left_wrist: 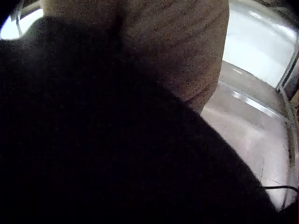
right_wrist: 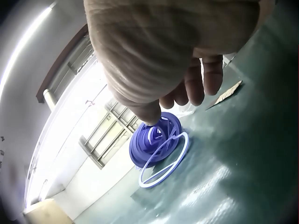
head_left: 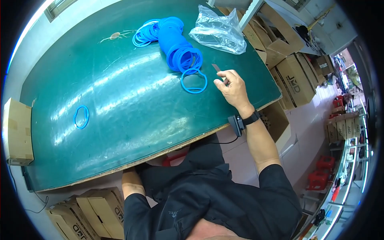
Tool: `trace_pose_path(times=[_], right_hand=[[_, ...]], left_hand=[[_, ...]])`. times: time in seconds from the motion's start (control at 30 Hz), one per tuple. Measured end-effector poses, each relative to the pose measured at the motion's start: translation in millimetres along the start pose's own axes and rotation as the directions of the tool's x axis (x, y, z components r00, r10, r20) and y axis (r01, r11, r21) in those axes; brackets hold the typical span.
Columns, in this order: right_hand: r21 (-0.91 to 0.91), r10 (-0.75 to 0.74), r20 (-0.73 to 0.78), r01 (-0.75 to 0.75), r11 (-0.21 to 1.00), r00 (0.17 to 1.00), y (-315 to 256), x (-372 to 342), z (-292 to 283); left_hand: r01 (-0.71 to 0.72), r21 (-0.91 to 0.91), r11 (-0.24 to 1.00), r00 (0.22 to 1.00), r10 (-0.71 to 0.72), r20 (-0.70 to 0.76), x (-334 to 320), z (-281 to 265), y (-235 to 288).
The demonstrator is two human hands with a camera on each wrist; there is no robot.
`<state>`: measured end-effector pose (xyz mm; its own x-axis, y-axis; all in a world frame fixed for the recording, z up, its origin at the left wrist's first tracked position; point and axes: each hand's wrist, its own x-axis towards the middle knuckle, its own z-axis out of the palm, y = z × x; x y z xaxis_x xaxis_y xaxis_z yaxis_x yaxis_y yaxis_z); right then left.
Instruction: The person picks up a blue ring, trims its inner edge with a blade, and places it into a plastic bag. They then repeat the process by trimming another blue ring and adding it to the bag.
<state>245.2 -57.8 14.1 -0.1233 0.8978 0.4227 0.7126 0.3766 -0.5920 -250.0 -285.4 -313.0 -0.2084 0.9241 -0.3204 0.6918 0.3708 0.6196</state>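
My right hand (head_left: pixel 234 89) is over the table's right side, thumb and fingers bent around a thin, flat brown strip (head_left: pixel 216 67). One end of the strip (right_wrist: pixel 227 94) juts past the fingers in the right wrist view. Left of this hand lies a loose blue ring (head_left: pixel 194 91), overlapping the near end of a long stack of blue rings (head_left: pixel 170 38). My left forearm (head_left: pixel 132 182) goes beneath the table edge, which hides the hand in the head view. In the left wrist view, creased skin of the left hand (left_wrist: pixel 180 51) shows above dark cloth; its fingers are hidden.
Another blue ring (head_left: pixel 76 117) lies on the left of the green table (head_left: pixel 132 132). A clear plastic bag (head_left: pixel 220 32) is at the far right. Cardboard boxes stand at the left edge (head_left: pixel 19 132), right of the table (head_left: pixel 294 82) and on the floor (head_left: pixel 100 212).
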Motion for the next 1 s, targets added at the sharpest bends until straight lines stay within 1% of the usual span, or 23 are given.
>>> trace_pose_path(times=[0.07, 0.17, 0.27, 0.3, 0.4, 0.47, 0.57, 0.63, 0.67, 0.73, 0.77, 0.8, 0.83, 0.9, 1.0], right_hand=[[-0.013, -0.009, 0.022, 0.01, 1.0, 1.0, -5, 2, 8], [-0.039, -0.023, 0.063, 0.025, 0.999, 0.998, -9, 3, 15], [-0.033, 0.017, 0.087, -0.015, 0.999, 0.996, -9, 3, 23], [-0.023, 0.016, 0.104, -0.014, 1.0, 0.994, -8, 2, 27], [-0.012, 0.003, 0.045, -0.002, 1.0, 0.999, 2, 1, 31], [-0.019, 0.01, 0.056, -0.009, 1.0, 0.998, 3, 0, 35], [-0.039, 0.017, 0.074, -0.014, 0.999, 0.997, 3, -2, 32], [-0.039, 0.065, 0.083, -0.062, 0.997, 0.994, -1, -3, 30], [-0.031, 0.08, 0.1, -0.078, 0.996, 0.992, -3, -2, 30], [-0.076, 0.04, 0.128, -0.03, 0.997, 0.991, -1, -3, 27], [-0.058, 0.056, 0.141, -0.048, 0.997, 0.988, -1, -4, 26], [-0.043, 0.073, 0.147, -0.067, 0.997, 0.986, -1, -4, 25], [-0.016, 0.056, 0.18, -0.054, 0.998, 0.982, -2, -5, 27], [0.032, 0.103, 0.157, -0.11, 0.993, 0.982, -2, -6, 24], [0.024, 0.061, 0.167, -0.066, 0.998, 0.984, 2, 0, 21]], left_hand=[[0.007, -0.032, 0.999, 1.0, -0.007, 0.012, -7, -1, -6], [0.02, -0.081, 0.997, 0.999, -0.018, 0.035, -11, -9, -29], [0.056, -0.122, 0.991, 0.998, -0.051, 0.048, -25, -25, -58], [0.075, -0.134, 0.988, 0.996, -0.068, 0.052, -29, -28, -60], [0.119, -0.172, 0.978, 0.992, -0.109, 0.065, -20, -38, -63], [0.136, -0.196, 0.971, 0.989, -0.123, 0.078, -36, -35, -64], [0.165, -0.239, 0.957, 0.985, -0.146, 0.097, -83, -12, -58], [0.206, -0.272, 0.94, 0.978, -0.188, 0.093, -128, 2, -55], [0.237, -0.294, 0.926, 0.971, -0.222, 0.084, -155, 9, -54], [0.33, -0.339, 0.881, 0.942, -0.33, 0.062, -222, 17, -54], [0.377, -0.359, 0.854, 0.921, -0.387, 0.047, -249, 15, -55], [0.414, -0.377, 0.829, 0.9, -0.435, 0.031, -258, 8, -55], [0.439, -0.395, 0.807, 0.882, -0.47, 0.02, -255, -2, -55], [0.462, -0.429, 0.776, 0.862, -0.507, 0.011, -220, -22, -57], [0.473, -0.474, 0.743, 0.849, -0.528, 0.02, -165, -46, -61]])
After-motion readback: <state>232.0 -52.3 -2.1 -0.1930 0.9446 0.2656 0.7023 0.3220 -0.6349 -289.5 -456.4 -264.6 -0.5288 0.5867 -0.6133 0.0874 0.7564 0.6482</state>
